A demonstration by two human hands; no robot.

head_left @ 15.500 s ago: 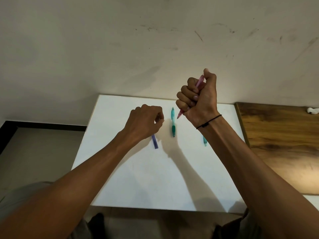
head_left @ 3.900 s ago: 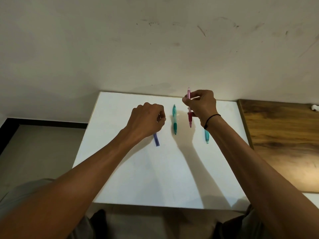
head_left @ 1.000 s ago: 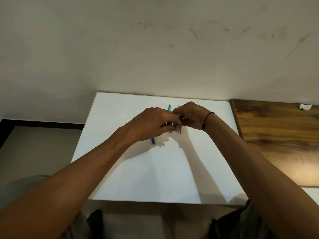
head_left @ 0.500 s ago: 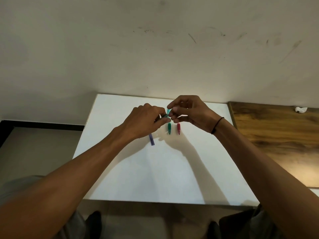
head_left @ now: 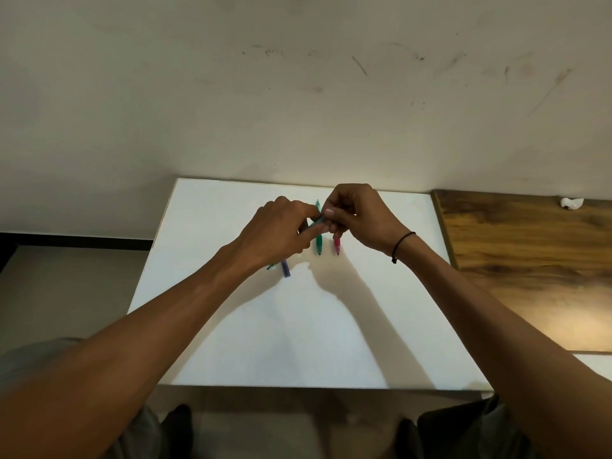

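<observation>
Handover above white table [head_left: 248, 342]: I pinch a teal pen [head_left: 316, 223] between left hand [head_left: 281, 235] and right hand [head_left: 359, 215], both gripping, and judge it next needs laying beside the purple pen [head_left: 285, 268].

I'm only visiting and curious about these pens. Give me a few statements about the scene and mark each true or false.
1. The left hand and the right hand hold one teal pen between them. True.
2. A red pen lies on the white table. True.
3. The purple pen is pinched in the right hand. False: it lies on the table, partly under the left hand.
4. The black band sits on the left wrist. False: it is on the right wrist.
</observation>
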